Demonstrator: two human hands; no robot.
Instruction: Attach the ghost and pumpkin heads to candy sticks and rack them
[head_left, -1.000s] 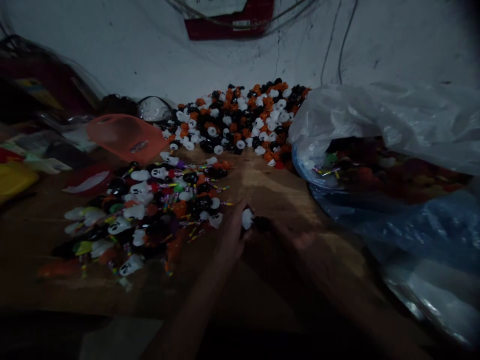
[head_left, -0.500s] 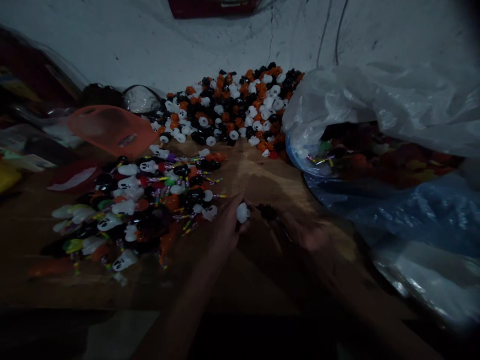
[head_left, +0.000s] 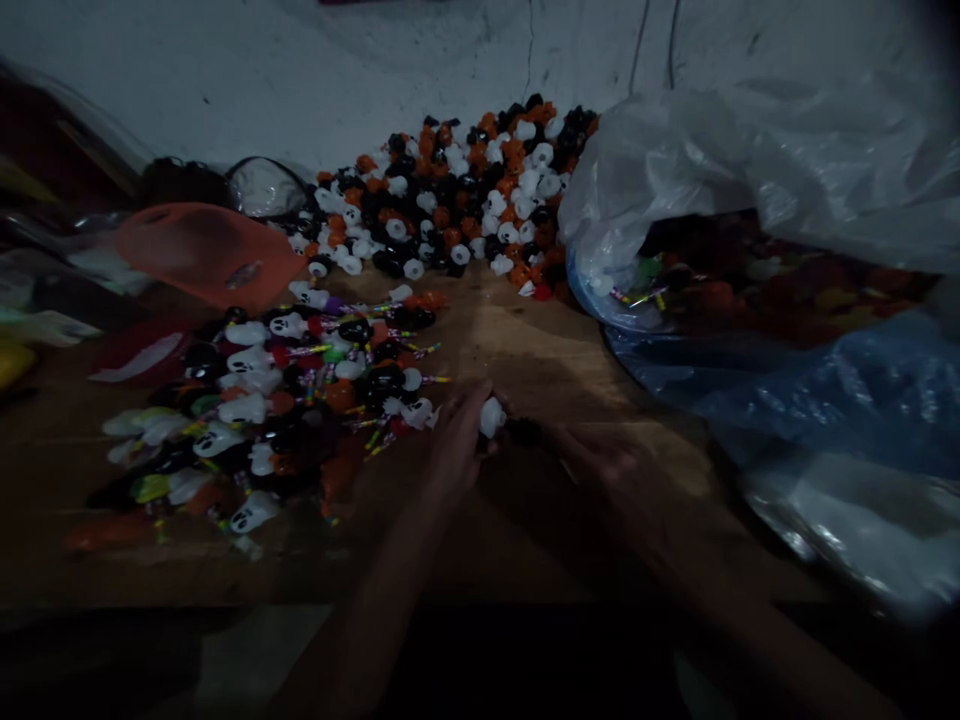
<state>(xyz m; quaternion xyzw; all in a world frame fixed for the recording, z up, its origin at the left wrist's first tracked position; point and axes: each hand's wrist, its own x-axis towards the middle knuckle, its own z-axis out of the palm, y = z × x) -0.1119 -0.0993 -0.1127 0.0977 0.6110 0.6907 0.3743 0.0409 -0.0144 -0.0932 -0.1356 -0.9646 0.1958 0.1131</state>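
Note:
My left hand (head_left: 459,440) is closed around a small white plastic piece (head_left: 492,418), like the white ones in the pile at the back. My right hand (head_left: 600,456) is closed on a dark, thin item whose black, rough-looking end (head_left: 523,431) points left. That black end meets or nearly meets the white piece; dim light hides whether they touch. Left of my hands lie several ghost-headed figures (head_left: 259,512) with beaded strings, mixed with black and orange ones.
A heap of white, black and orange plastic pieces (head_left: 450,200) rests against the wall. An orange mesh bag (head_left: 210,250) lies at the back left. On the right, a large clear and blue plastic bag (head_left: 810,390) holds coloured pieces. The wooden table (head_left: 525,330) ends near my forearms.
The black end in my right hand has come left, up to the white piece in my left hand. The camera view has tilted slightly downward.

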